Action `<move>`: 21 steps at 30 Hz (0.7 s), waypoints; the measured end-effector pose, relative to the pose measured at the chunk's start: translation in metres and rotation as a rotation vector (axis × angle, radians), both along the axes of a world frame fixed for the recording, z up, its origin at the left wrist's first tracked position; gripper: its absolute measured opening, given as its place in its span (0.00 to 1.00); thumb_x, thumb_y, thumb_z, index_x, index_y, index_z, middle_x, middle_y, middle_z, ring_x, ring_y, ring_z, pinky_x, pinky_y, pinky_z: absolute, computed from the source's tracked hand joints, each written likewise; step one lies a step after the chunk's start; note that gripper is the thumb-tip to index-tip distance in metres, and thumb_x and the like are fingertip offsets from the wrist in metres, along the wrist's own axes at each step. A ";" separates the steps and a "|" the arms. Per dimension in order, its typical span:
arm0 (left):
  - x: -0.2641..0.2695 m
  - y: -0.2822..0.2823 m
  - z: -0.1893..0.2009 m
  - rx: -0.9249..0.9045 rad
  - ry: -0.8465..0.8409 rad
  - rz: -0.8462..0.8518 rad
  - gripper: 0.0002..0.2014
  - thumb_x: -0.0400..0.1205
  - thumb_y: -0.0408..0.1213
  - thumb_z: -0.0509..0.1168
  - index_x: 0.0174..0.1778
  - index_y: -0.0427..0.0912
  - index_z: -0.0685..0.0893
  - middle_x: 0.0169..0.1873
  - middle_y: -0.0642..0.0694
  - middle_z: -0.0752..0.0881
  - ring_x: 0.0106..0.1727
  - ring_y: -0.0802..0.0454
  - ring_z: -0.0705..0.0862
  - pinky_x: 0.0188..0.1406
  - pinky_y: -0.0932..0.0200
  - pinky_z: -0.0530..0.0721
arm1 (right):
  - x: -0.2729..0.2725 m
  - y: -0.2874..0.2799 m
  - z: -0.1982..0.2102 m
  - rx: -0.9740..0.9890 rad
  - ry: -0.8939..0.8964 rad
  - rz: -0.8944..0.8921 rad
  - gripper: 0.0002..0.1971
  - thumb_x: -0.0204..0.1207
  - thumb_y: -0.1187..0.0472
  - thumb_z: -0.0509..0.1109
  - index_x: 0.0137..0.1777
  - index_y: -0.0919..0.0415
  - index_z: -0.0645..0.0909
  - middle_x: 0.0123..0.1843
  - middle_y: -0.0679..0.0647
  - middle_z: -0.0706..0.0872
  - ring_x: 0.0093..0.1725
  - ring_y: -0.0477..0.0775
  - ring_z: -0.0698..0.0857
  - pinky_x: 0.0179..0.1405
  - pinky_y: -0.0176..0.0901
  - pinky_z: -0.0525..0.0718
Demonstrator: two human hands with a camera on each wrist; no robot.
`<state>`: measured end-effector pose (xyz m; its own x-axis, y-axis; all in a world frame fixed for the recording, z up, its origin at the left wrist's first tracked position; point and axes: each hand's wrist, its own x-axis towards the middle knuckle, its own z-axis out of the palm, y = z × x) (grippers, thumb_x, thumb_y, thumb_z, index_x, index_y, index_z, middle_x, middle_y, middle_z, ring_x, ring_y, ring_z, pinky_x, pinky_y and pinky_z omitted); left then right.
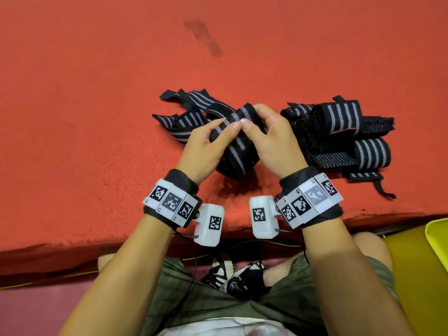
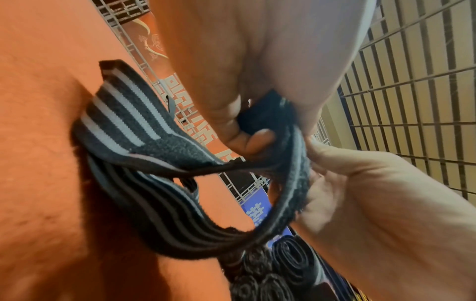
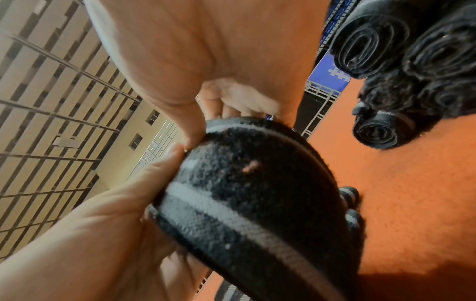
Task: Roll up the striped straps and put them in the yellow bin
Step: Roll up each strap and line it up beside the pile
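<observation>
We hold one striped strap (image 1: 236,139) above the red cloth (image 1: 97,105), both hands curled round it. Our left hand (image 1: 206,149) pinches it between thumb and fingers, and our right hand (image 1: 274,144) does the same, the two thumb tips touching on top of the band. In the left wrist view the strap (image 2: 159,154) hangs in an open loop below our fingers (image 2: 260,140). Beyond our left fingers more loose straps (image 1: 189,110) lie tangled on the cloth. Just beyond our right fingers lie the rolled straps (image 1: 344,132), bunched together. The yellow bin (image 1: 436,241) sits well behind our right wrist, off the cloth's near edge.
</observation>
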<state>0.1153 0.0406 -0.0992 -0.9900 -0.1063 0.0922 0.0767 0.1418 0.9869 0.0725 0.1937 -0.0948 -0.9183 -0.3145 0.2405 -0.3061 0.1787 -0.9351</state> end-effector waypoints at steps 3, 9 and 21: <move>0.001 0.001 -0.004 -0.055 0.032 0.026 0.18 0.89 0.44 0.66 0.44 0.31 0.85 0.37 0.42 0.89 0.41 0.53 0.85 0.40 0.48 0.84 | -0.001 0.001 -0.002 -0.043 -0.100 -0.035 0.09 0.84 0.62 0.72 0.58 0.55 0.76 0.47 0.47 0.90 0.46 0.44 0.89 0.54 0.46 0.88; -0.001 0.001 -0.008 0.021 0.052 0.124 0.11 0.85 0.45 0.69 0.55 0.42 0.82 0.52 0.39 0.90 0.54 0.47 0.90 0.58 0.45 0.88 | 0.003 0.000 -0.007 -0.061 -0.161 -0.036 0.11 0.85 0.56 0.72 0.63 0.62 0.85 0.47 0.50 0.94 0.51 0.49 0.93 0.56 0.46 0.90; -0.008 0.002 -0.003 0.068 0.024 0.177 0.09 0.87 0.50 0.63 0.48 0.50 0.74 0.41 0.53 0.82 0.42 0.58 0.81 0.48 0.51 0.81 | 0.006 -0.007 -0.006 0.021 -0.099 -0.057 0.26 0.86 0.43 0.67 0.36 0.64 0.70 0.31 0.46 0.70 0.32 0.43 0.69 0.32 0.47 0.69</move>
